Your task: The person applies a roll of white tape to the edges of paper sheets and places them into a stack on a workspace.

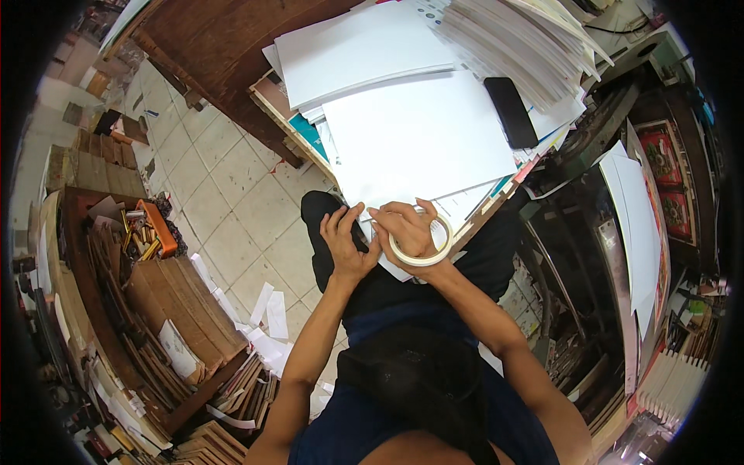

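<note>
Head view, workroom seen from above: a pale tiled floor (225, 186) runs between crowded furnishings, with a brown wooden cabinet (209, 54) at the upper left and dark metal machinery (566, 271) at the right. White paper scraps (271, 310) lie on the tiles at the lower left, beside stacked brown boards (178, 302) and an orange container (157, 229) with gold-coloured pieces next to it. Further white sheets (632, 217) stand over the machinery.

At upper centre, a worktable (270, 104) with a pale wooden edge bears layered paper. The large white sheet (418, 132) lies uppermost toward the person, its near corner at the hands; a second white stack (356, 54) lies behind it, and a thick fanned bundle of papers (519, 46) rises at the far right. A black phone (510, 112) rests along the right side of the sheet.

The left hand (351, 246) has its fingers bent, tips at the near corner of the sheet. The right hand (407, 230) faces it, fingers partly curled over the same corner; a cream tape roll (425, 261) encircles this hand like a loose bangle. The thumbs nearly meet. Whether either hand pinches the paper or merely presses it cannot be told.
</note>
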Demonstrator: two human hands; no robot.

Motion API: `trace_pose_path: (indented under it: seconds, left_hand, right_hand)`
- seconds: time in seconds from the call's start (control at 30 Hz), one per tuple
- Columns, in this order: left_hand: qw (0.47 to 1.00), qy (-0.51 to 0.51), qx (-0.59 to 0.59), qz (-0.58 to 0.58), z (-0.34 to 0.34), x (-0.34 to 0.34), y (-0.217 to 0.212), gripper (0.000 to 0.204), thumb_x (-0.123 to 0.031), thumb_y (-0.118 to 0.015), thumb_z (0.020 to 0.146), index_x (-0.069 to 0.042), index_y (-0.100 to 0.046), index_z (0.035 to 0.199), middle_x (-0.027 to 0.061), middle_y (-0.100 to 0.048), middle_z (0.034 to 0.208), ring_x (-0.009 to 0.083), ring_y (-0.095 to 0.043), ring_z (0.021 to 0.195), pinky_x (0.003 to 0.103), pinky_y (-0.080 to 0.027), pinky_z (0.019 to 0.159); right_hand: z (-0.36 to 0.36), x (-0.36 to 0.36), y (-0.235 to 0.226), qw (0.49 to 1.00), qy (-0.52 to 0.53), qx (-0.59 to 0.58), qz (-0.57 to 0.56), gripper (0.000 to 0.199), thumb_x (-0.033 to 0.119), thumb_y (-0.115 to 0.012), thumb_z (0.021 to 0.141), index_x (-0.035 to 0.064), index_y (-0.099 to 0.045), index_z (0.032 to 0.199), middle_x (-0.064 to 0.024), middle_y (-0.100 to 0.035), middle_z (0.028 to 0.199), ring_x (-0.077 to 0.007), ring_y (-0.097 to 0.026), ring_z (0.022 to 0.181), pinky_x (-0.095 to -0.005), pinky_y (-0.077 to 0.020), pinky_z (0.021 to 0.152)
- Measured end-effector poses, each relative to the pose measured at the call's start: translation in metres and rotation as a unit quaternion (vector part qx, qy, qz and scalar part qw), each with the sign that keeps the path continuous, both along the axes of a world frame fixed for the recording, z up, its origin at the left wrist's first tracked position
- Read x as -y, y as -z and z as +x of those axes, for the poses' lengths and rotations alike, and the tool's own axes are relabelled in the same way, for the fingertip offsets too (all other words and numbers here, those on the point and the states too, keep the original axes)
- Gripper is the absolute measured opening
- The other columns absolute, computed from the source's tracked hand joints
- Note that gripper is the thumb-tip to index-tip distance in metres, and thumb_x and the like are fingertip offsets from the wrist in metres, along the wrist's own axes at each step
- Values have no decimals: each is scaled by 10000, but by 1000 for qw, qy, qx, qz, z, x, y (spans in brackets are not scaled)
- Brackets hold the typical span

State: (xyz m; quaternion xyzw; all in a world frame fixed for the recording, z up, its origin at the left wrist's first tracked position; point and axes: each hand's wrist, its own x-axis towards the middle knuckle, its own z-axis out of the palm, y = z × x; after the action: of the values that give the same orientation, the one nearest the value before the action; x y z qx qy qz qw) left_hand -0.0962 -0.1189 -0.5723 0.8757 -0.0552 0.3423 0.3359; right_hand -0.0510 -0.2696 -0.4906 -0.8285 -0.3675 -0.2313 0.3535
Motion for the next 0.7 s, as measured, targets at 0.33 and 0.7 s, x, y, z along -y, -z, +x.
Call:
trace_pose_path:
  seconds: [0.33, 0.7]
  left_hand:
    - [1000, 13, -7, -4, 0, -1, 0, 652, -244, -760, 794, -45, -473, 1344, 86, -605, 1349, 325, -496, 1249, 534, -258, 1117]
    - [998, 51, -1, -37, -2, -6, 14, 687, -296, -722, 834, -25, -415, 1386, 131, -583, 1386, 321, -481, 1315, 522, -193, 1173]
  right_hand:
    - [10, 6, -13, 990, 28, -133, 36, 419, 61, -676, 877, 91, -611, 1289, -7, -653, 918, -164, -620, 978, -456, -261, 1020]
    - [13, -7, -7, 984, 4, -177, 25, 442, 78, -652, 896, 130, -608, 1332, 6, -671, 985, -128, -616, 962, -461, -238, 1009]
